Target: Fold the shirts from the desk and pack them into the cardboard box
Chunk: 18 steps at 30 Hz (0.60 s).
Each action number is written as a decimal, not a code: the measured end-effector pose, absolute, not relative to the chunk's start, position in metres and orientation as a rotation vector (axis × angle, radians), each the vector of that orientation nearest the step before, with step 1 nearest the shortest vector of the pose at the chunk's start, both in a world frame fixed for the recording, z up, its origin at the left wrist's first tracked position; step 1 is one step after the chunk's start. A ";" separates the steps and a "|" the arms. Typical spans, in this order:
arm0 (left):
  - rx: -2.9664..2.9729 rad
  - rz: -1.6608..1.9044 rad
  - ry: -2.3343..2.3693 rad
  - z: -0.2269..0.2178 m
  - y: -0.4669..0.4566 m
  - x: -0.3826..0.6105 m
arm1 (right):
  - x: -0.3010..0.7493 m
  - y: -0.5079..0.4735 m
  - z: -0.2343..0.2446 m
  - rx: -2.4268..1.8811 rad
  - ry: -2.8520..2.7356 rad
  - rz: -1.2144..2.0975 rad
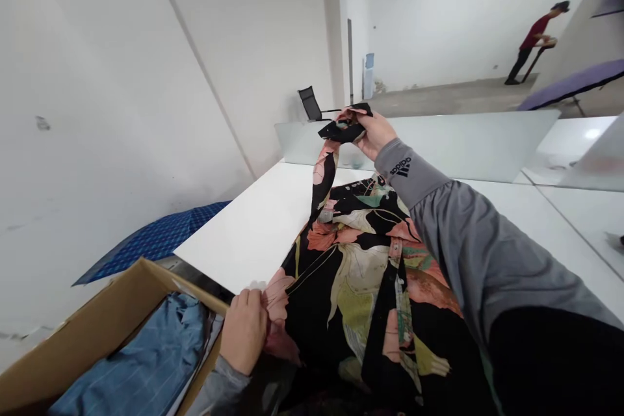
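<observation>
A black shirt with a large floral print lies spread over the white table, its button placket running down the front. My right hand reaches out over the far part of the table and grips the shirt's sleeve by its cuff, lifted off the surface. Close to me, my left hand has its fingers closed on the shirt's left edge, where a pink flower is printed. The shirt's lower part runs out of view at the bottom.
An open cardboard box with folded blue clothing stands at the left. Behind it lies a blue checked umbrella-like cloth. A frosted divider borders the table's far side. Beyond are a black chair and a standing person.
</observation>
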<state>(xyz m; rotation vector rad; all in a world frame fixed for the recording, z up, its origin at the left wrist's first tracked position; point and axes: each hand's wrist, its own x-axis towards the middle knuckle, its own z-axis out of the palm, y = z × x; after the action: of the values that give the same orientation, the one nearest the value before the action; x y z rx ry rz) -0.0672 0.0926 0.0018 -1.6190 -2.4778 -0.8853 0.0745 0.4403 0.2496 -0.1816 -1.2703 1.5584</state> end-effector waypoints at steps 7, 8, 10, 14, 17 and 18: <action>-1.618 -0.963 -2.406 0.001 0.067 -0.075 | 0.130 0.466 0.247 -0.217 -1.262 1.510; -1.635 -0.960 -2.407 0.000 0.061 -0.076 | 0.137 0.466 0.245 -0.239 -1.265 1.501; -1.666 -0.943 -2.427 0.000 0.054 -0.079 | 0.148 0.465 0.242 -0.290 -1.259 1.490; -1.611 -0.946 -2.457 0.013 0.048 -0.076 | 0.172 0.461 0.237 -0.368 -1.222 1.501; -1.629 -1.009 -2.327 0.029 0.042 -0.058 | 0.204 0.464 0.226 -0.411 -1.257 1.472; -1.734 -1.012 -2.258 0.033 0.040 -0.049 | 0.218 0.466 0.219 -0.456 -1.296 1.421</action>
<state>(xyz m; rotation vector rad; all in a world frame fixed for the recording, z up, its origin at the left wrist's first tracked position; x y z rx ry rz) -0.0494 0.0404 0.0331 -1.7336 -2.2577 -1.0120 0.2182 0.4664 0.2193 -0.4561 -1.2963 1.4206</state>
